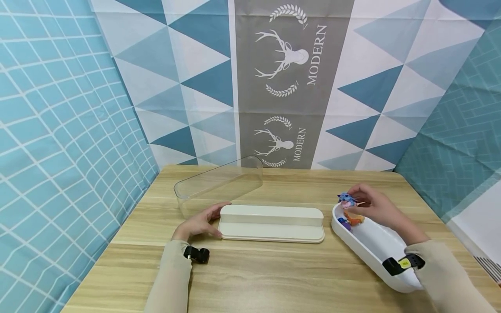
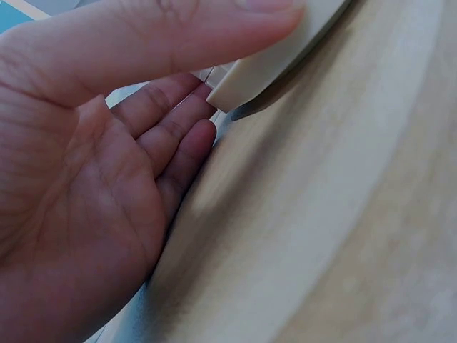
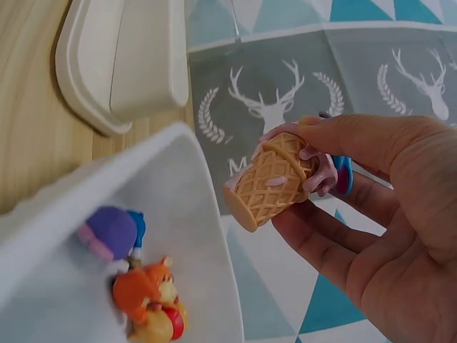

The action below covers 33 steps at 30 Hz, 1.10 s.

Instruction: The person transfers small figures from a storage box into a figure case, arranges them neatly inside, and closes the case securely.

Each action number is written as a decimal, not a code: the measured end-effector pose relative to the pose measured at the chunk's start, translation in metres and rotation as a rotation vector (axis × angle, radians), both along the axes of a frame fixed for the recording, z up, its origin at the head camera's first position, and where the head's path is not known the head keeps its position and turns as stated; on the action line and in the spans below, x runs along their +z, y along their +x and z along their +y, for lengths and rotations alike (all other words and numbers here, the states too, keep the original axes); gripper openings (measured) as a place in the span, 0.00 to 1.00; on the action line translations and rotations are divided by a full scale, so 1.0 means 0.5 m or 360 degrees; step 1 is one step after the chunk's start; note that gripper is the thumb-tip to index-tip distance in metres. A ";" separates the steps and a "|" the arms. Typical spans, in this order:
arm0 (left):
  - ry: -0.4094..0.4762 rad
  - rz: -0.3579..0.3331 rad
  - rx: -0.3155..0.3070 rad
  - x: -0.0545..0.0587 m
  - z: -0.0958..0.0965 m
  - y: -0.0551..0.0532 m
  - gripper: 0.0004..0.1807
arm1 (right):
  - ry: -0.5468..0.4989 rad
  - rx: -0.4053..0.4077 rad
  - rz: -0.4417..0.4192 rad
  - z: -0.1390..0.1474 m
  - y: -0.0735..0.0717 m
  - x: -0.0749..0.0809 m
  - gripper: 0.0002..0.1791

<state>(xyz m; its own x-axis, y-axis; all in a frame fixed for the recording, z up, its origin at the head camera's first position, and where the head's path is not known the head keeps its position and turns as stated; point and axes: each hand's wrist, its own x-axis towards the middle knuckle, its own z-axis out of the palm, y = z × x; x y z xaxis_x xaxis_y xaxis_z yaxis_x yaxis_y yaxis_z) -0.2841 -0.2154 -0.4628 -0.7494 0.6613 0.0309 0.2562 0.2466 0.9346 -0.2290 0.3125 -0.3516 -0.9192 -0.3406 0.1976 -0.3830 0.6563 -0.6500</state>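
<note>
Over the far end of the white bin (image 1: 362, 248), the right hand (image 1: 375, 208) pinches a waffle-cone figure (image 3: 275, 182) between thumb and fingers; inside the bin lie a purple figure (image 3: 113, 232) and an orange figure (image 3: 136, 293); left of the bin, the left hand (image 1: 199, 224) grips the cream base (image 1: 270, 230) by its left end, fingers curved; behind stands a clear cover (image 1: 219, 184).

A white tub (image 1: 383, 238) has purple, orange and yellow toys (image 3: 136, 296) inside. Over its far end, the right hand (image 1: 373, 206) pinches a tilted waffle cone toy (image 3: 275, 180) with pink drips and blue bits. Left of the tub, the left hand (image 1: 201, 222) holds the end of a long cream stand (image 1: 271, 230) lying flat.
</note>
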 end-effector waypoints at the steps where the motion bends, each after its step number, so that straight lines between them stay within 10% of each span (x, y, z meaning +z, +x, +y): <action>1: -0.0003 -0.0001 0.0003 0.000 0.000 0.001 0.58 | -0.0004 0.0009 0.0009 -0.004 0.002 0.001 0.21; 33: -0.0004 0.0002 0.0001 0.002 0.002 0.001 0.58 | -0.0291 0.0108 -0.0006 -0.120 0.002 -0.052 0.20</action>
<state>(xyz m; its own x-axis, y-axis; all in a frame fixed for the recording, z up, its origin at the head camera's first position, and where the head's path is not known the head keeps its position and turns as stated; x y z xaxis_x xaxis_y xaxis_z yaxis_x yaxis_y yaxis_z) -0.2837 -0.2144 -0.4619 -0.7500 0.6607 0.0303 0.2572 0.2492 0.9337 -0.2282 0.2527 -0.3775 -0.8962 -0.3605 0.2586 -0.4198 0.4998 -0.7576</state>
